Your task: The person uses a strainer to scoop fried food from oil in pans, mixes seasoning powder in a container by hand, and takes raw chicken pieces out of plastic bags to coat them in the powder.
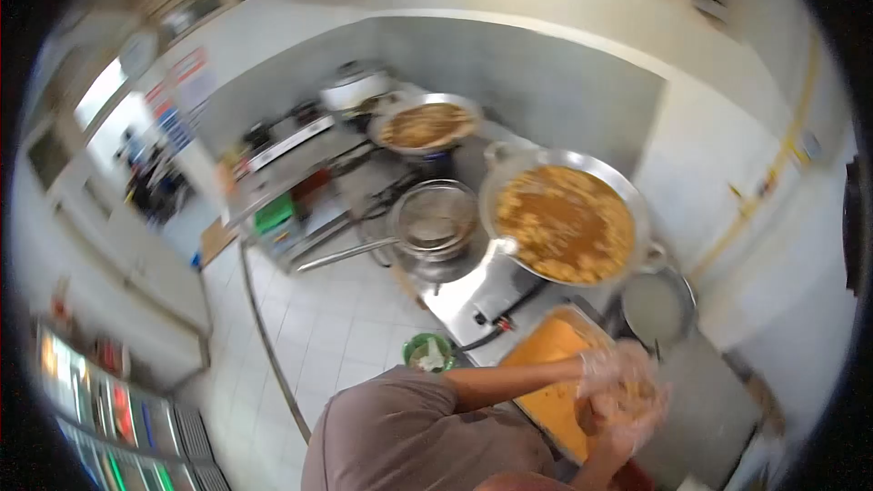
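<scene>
Both gloved hands are bunched together over the orange tray [546,373] down at 5 o'clock. The left hand [607,371] and right hand [627,423] are cupped around a lump of the battered food [627,397], fingers closed on it. I'd say keep the squeeze gentle and stay low over the tray so drips land back in it. At 12 o'clock from the tray the big wok [566,218] is full of brownish oil with pieces frying. A second wok [427,124] at 11 o'clock looks similar, and a small pot [657,307] holds pale liquid
</scene>
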Demonstrator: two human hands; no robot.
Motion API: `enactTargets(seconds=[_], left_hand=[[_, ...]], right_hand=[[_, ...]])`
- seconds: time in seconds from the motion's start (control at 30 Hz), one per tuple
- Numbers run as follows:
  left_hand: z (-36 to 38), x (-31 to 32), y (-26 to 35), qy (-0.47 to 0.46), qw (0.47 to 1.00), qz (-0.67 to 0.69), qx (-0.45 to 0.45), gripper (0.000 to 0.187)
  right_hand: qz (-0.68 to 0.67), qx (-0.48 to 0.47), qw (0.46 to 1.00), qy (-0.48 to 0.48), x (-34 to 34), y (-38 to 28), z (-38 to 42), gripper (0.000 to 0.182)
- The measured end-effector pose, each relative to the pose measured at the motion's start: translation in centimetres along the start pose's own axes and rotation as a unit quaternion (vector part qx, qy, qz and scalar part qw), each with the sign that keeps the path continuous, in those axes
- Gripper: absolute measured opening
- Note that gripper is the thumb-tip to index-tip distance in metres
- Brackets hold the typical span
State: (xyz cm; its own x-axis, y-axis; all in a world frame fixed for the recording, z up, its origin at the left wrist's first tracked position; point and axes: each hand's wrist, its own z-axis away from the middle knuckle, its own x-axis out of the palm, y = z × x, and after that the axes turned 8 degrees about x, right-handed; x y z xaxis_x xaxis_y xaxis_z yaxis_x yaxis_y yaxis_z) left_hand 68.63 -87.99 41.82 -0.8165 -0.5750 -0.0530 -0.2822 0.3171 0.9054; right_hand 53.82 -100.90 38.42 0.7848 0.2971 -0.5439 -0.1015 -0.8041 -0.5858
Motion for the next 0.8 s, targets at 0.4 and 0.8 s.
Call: enactTargets(seconds=[0.4, 0.8], left_hand=[[4.2, 3.0, 4.0, -0.033, 0.955, -0.287, 0.073, 0.033], [1.9, 2.1, 4.7, 0.153, 0.986, 0.027, -0.063, 0.055]], right_hand=[[-0.167, 0.229, 0.945, -0.165, 3.5, 1.0, -4.1, 0.061], [-0.122, 0.196, 0.925, -0.301, 4.2, 4.2, -3.9, 0.061]])
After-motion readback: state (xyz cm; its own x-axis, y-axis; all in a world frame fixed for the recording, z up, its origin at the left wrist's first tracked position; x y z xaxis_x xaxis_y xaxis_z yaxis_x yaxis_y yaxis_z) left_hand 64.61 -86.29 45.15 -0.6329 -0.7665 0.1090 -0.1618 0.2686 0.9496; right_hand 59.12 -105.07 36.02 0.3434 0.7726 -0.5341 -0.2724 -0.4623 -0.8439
